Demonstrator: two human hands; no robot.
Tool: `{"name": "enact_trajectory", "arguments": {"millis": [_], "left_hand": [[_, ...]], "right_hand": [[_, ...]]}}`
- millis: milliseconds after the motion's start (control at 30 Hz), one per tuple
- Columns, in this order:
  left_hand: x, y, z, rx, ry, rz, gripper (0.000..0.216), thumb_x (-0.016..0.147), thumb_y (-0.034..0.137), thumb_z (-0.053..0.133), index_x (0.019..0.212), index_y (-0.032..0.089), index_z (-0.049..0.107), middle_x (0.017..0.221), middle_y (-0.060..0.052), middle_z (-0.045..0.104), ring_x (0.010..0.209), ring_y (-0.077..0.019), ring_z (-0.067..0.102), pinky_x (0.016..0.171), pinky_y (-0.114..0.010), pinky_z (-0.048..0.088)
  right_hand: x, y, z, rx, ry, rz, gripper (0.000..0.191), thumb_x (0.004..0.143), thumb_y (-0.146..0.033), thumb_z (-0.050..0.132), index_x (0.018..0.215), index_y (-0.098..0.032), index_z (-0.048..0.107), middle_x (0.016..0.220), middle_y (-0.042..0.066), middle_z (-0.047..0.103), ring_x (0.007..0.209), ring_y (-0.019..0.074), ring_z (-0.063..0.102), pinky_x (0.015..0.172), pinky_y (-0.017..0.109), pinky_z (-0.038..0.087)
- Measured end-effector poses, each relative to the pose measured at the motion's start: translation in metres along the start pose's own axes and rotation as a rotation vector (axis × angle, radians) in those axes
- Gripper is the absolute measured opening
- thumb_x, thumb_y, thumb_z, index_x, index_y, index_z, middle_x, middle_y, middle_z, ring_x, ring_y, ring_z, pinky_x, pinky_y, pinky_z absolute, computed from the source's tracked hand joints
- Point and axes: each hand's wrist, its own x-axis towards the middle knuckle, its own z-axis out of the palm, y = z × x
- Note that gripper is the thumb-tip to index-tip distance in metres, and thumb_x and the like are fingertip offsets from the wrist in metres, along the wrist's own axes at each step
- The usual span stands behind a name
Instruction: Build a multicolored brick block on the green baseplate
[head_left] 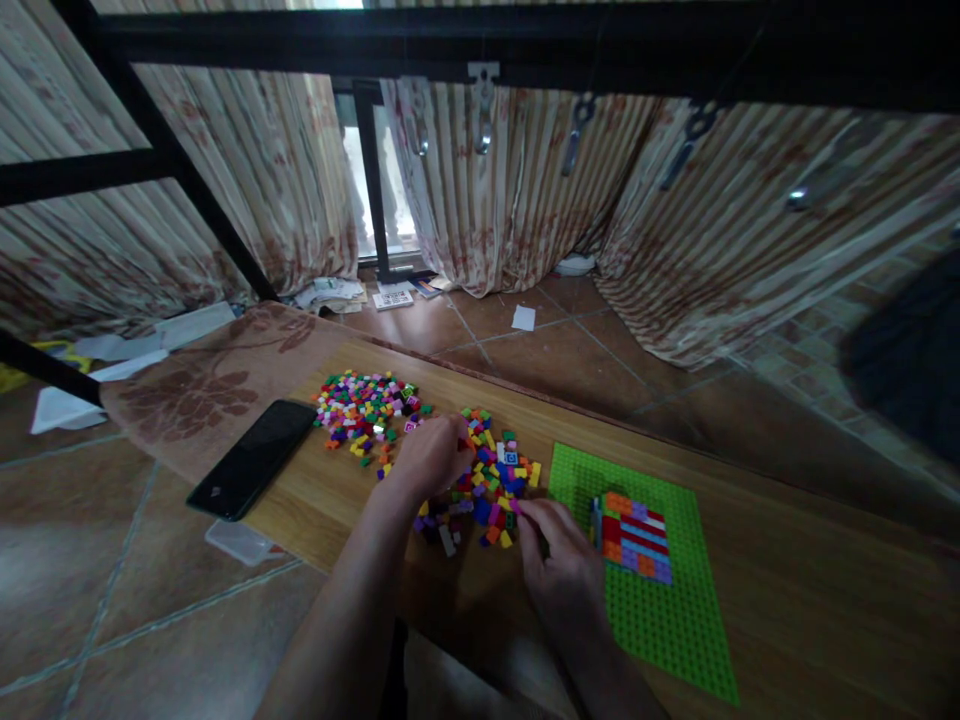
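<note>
My left hand point(435, 455) is curled over the pile of small toy bricks point(487, 480), seen from its back. Its fingertips are mostly hidden, with a bit of red beside them. At the pile's right edge, the thumb and fingers of my right hand point(559, 550) pinch a magenta brick point(515, 507). Just right of that hand lies a green baseplate point(675, 620). On it stands a block of stacked bricks point(636, 538) with orange, red, blue and purple rows on top.
A second heap of small bricks point(364, 400) lies farther left on the wooden table point(780, 560). A black phone point(255, 460) rests at the table's left end, partly over a patterned cloth point(202, 375). A dark metal bar point(480, 40) crosses above, with hanging metal pieces point(484, 110).
</note>
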Motion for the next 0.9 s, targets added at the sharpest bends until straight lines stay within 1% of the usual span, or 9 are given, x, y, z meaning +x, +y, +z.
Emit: {"name": "enact_trajectory", "arguments": {"millis": [100, 267, 467, 567, 667, 767, 833, 900], "left_hand": [[-0.001, 0.0, -0.002, -0.013, -0.015, 0.018, 0.015, 0.081, 0.022, 0.061, 0.094, 0.018, 0.068, 0.094, -0.009, 0.074, 0.094, -0.0258, 0.069, 0.079, -0.031, 0.048], [0.0, -0.002, -0.005, -0.087, -0.041, 0.04, 0.016, 0.076, 0.016, 0.063, 0.092, 0.017, 0.067, 0.094, -0.008, 0.074, 0.093, -0.025, 0.069, 0.078, -0.03, 0.048], [0.002, -0.01, -0.004, -0.199, -0.045, 0.116, 0.019, 0.07, 0.009, 0.065, 0.087, 0.016, 0.067, 0.089, -0.006, 0.073, 0.084, -0.022, 0.068, 0.074, -0.029, 0.048], [0.001, -0.013, -0.004, -0.349, -0.035, 0.175, 0.027, 0.069, 0.009, 0.065, 0.095, 0.016, 0.068, 0.091, -0.005, 0.072, 0.084, -0.0201, 0.067, 0.075, -0.028, 0.05], [-0.001, -0.011, -0.005, -0.581, -0.022, 0.322, 0.029, 0.073, 0.011, 0.067, 0.101, 0.017, 0.068, 0.094, -0.004, 0.071, 0.088, -0.0177, 0.065, 0.082, -0.029, 0.051], [-0.005, -0.001, -0.006, -0.794, -0.109, 0.475, 0.028, 0.077, 0.015, 0.069, 0.104, 0.016, 0.066, 0.097, -0.005, 0.068, 0.09, -0.0161, 0.063, 0.086, -0.03, 0.051], [-0.007, 0.007, -0.005, -0.881, -0.189, 0.516, 0.029, 0.079, 0.016, 0.069, 0.108, 0.016, 0.066, 0.098, -0.005, 0.067, 0.09, -0.0161, 0.063, 0.084, -0.029, 0.051], [-0.009, 0.017, -0.003, -0.922, -0.238, 0.541, 0.03, 0.081, 0.016, 0.068, 0.111, 0.016, 0.065, 0.098, -0.005, 0.066, 0.09, -0.0163, 0.063, 0.083, -0.029, 0.051]], "right_hand": [[0.0, 0.0, 0.0, 0.007, -0.002, 0.004, 0.02, 0.097, -0.018, 0.051, 0.105, -0.021, 0.069, 0.097, 0.005, 0.072, 0.091, 0.0178, 0.068, 0.083, 0.031, 0.054], [0.0, 0.001, 0.0, 0.012, -0.012, 0.009, 0.02, 0.097, -0.017, 0.051, 0.105, -0.019, 0.069, 0.096, 0.006, 0.072, 0.089, 0.0178, 0.068, 0.083, 0.031, 0.054], [0.001, -0.001, -0.001, 0.031, -0.005, 0.018, 0.021, 0.096, -0.016, 0.051, 0.105, -0.02, 0.07, 0.097, 0.006, 0.072, 0.091, 0.0182, 0.069, 0.083, 0.031, 0.054], [0.002, -0.004, -0.002, 0.073, 0.009, 0.038, 0.022, 0.095, -0.015, 0.052, 0.105, -0.021, 0.07, 0.098, 0.006, 0.072, 0.092, 0.0182, 0.069, 0.082, 0.031, 0.055], [0.003, -0.008, -0.004, 0.144, 0.05, 0.054, 0.021, 0.095, -0.015, 0.052, 0.106, -0.022, 0.07, 0.099, 0.006, 0.072, 0.093, 0.0178, 0.069, 0.083, 0.03, 0.055], [0.006, -0.013, -0.008, 0.226, 0.098, 0.073, 0.021, 0.095, -0.017, 0.053, 0.109, -0.022, 0.068, 0.101, 0.006, 0.072, 0.094, 0.0178, 0.068, 0.083, 0.031, 0.055], [0.008, -0.015, -0.013, 0.264, 0.117, 0.114, 0.022, 0.094, -0.019, 0.056, 0.113, -0.022, 0.066, 0.102, 0.006, 0.071, 0.089, 0.0173, 0.068, 0.079, 0.031, 0.056], [0.01, -0.014, -0.017, 0.289, 0.114, 0.159, 0.024, 0.092, -0.022, 0.06, 0.116, -0.023, 0.065, 0.101, 0.005, 0.07, 0.082, 0.0162, 0.066, 0.074, 0.03, 0.055]]}}
